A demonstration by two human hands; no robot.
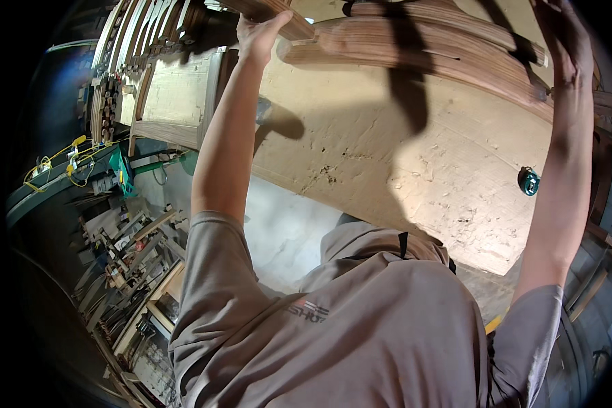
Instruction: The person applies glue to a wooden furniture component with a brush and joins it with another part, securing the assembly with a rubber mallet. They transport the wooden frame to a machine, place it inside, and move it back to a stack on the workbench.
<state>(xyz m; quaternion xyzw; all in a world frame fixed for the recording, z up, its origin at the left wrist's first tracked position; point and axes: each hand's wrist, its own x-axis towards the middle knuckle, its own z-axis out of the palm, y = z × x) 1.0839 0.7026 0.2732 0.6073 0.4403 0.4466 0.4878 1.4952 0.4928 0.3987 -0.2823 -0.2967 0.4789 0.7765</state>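
Observation:
At the upper edge, my left hand (257, 35) is closed around the end of a brown wooden piece (287, 26), its thumb along the wood. My right hand (566, 47) reaches up at the far right, beside the ends of the wooden parts. Its fingers run into the dark rim and are blurred, so their grip cannot be made out. Between my hands lie several long, curved wooden parts (415, 49) with striped grain, side by side on a pale, worn tabletop (347, 146). A dark and teal tape measure (529, 181) rests near my right forearm.
Many wooden slats (139, 34) stand stacked at the upper left, near a wooden frame with a pale panel (177, 88). A green metal beam (68, 170) with yellow cords runs below them. Wood offcuts (132, 245) are heaped on the left floor.

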